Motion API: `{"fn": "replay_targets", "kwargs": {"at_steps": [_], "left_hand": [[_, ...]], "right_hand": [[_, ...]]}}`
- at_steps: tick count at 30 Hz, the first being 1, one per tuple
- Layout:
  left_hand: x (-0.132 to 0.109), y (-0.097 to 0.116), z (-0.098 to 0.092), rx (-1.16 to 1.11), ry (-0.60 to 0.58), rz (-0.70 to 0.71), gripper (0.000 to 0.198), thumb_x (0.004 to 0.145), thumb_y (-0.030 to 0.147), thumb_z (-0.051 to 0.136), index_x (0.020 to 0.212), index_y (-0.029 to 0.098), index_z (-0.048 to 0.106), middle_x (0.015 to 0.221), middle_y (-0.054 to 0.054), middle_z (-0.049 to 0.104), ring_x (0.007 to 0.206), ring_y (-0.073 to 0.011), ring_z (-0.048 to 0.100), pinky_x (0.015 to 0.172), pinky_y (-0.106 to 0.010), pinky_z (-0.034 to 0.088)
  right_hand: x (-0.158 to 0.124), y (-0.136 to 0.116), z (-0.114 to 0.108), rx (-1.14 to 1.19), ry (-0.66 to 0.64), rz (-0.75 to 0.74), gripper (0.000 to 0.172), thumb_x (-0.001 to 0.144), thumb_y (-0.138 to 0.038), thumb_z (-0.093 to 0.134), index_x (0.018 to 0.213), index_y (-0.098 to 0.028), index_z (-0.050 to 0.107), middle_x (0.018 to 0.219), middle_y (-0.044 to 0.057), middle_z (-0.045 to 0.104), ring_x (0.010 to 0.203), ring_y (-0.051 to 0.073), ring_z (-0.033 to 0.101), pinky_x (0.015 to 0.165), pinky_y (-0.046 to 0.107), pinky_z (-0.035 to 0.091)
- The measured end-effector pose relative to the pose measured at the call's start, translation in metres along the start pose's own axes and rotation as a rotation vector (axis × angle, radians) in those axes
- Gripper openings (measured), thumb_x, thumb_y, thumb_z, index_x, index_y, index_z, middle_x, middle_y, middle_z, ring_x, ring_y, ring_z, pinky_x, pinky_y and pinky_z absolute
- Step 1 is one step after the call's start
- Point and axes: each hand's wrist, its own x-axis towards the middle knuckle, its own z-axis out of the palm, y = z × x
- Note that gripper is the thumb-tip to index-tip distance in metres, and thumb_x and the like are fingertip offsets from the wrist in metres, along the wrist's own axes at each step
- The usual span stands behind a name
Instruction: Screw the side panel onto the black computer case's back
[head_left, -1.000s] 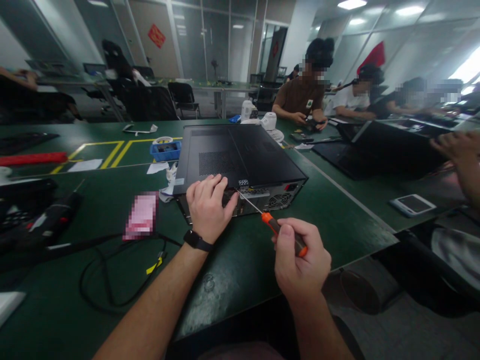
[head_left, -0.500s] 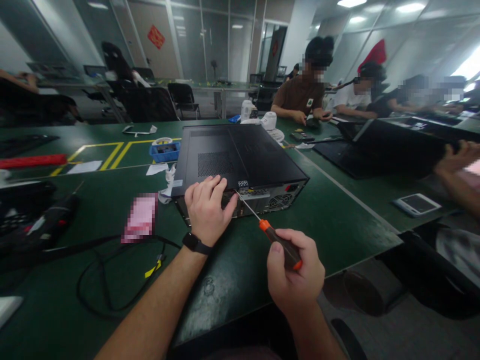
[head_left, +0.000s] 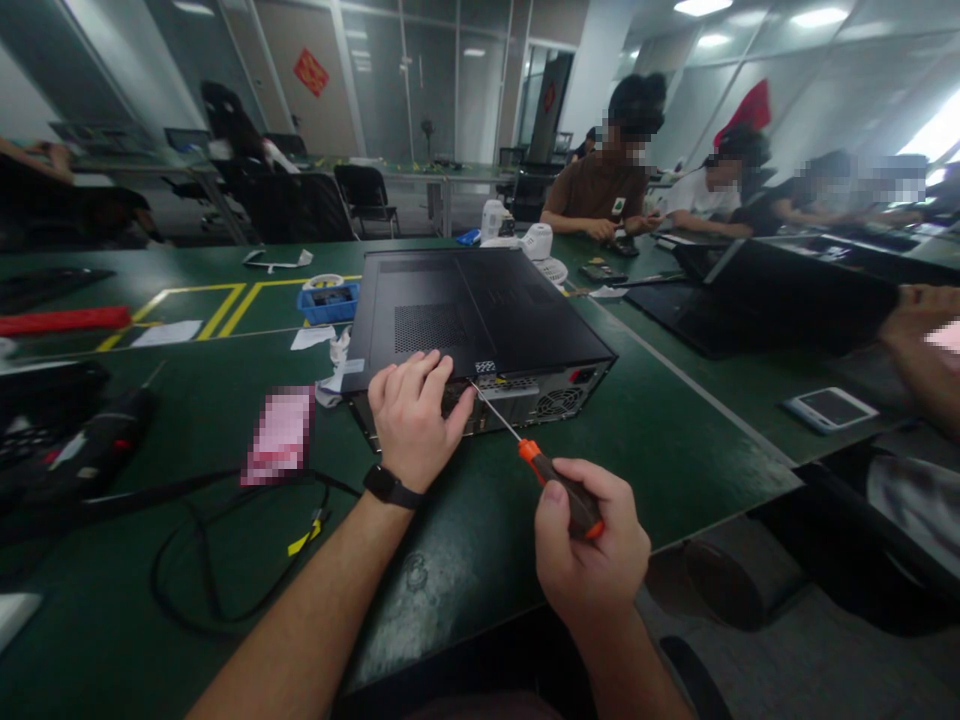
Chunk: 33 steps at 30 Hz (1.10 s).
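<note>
A black computer case [head_left: 442, 290] lies flat on the green table, its rear panel with a fan grille facing me. My left hand [head_left: 416, 410] rests on the near top edge of the case, fingers laid out over it and thumb apart from them. That thumb is close to the tip of a screwdriver with a thin shaft [head_left: 501, 413]. My right hand [head_left: 596, 540] is closed around its dark and orange handle. The tip meets the upper rear edge of the case; any screw there is too small to make out.
Left of the case are a blue bin [head_left: 328, 302], a blurred pink packet [head_left: 278, 436], a black power drill [head_left: 97, 430] and a looped black cable [head_left: 214, 570]. A phone [head_left: 830, 408] and a large black panel [head_left: 787, 300] lie right. Co-workers sit beyond.
My hands, the screwdriver and the case hold nearly the same positions. The view has shifted very slightly. Across the table, a co-worker's hands have moved a little.
</note>
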Motion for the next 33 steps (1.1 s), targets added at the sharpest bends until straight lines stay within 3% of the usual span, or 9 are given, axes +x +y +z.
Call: {"fn": "replay_targets", "kwargs": {"at_steps": [8,14,22,28,33], "left_hand": [[0.0,-0.001,0.0,0.004,-0.006,0.001,0.037,0.093,0.039,0.069,0.127,0.023,0.067,0.132,-0.011,0.072,0.127,-0.0318,0.064,0.113,-0.052,0.035],[-0.001,-0.001,0.001,-0.001,-0.003,-0.002,0.038,0.093,0.039,0.069,0.127,0.023,0.067,0.133,-0.011,0.072,0.127,-0.0315,0.064,0.114,-0.052,0.034],[0.0,0.0,-0.001,-0.011,-0.024,-0.022,0.038,0.093,0.039,0.069,0.127,0.022,0.068,0.134,-0.012,0.072,0.129,-0.0321,0.063,0.115,-0.052,0.033],[0.0,0.001,-0.002,-0.003,-0.025,-0.023,0.038,0.093,0.038,0.069,0.127,0.023,0.068,0.134,-0.011,0.072,0.128,-0.0321,0.063,0.114,-0.051,0.033],[0.0,0.001,-0.003,-0.015,-0.04,-0.041,0.039,0.092,0.038,0.069,0.128,0.024,0.068,0.135,-0.011,0.071,0.13,-0.0323,0.063,0.115,-0.052,0.033]], "right_hand": [[-0.008,0.007,0.002,0.008,-0.013,0.069,0.013,0.097,-0.025,0.061,0.108,-0.02,0.065,0.078,-0.001,0.074,0.052,0.009,0.066,0.052,0.019,0.052],[-0.002,0.003,-0.002,0.0,-0.042,0.024,0.018,0.091,-0.02,0.06,0.109,-0.019,0.062,0.088,0.002,0.072,0.071,0.013,0.072,0.066,0.024,0.059],[-0.001,0.001,-0.001,-0.046,-0.032,-0.006,0.015,0.095,-0.02,0.06,0.11,-0.021,0.063,0.083,0.0,0.075,0.061,0.011,0.07,0.061,0.022,0.057],[0.001,-0.004,-0.004,-0.03,-0.083,-0.018,0.021,0.091,-0.02,0.06,0.112,-0.021,0.06,0.09,0.004,0.073,0.07,0.016,0.072,0.062,0.027,0.059],[0.002,-0.003,-0.004,-0.061,-0.069,-0.061,0.017,0.093,-0.018,0.06,0.11,-0.022,0.06,0.089,0.002,0.076,0.071,0.015,0.074,0.066,0.025,0.06]]}}
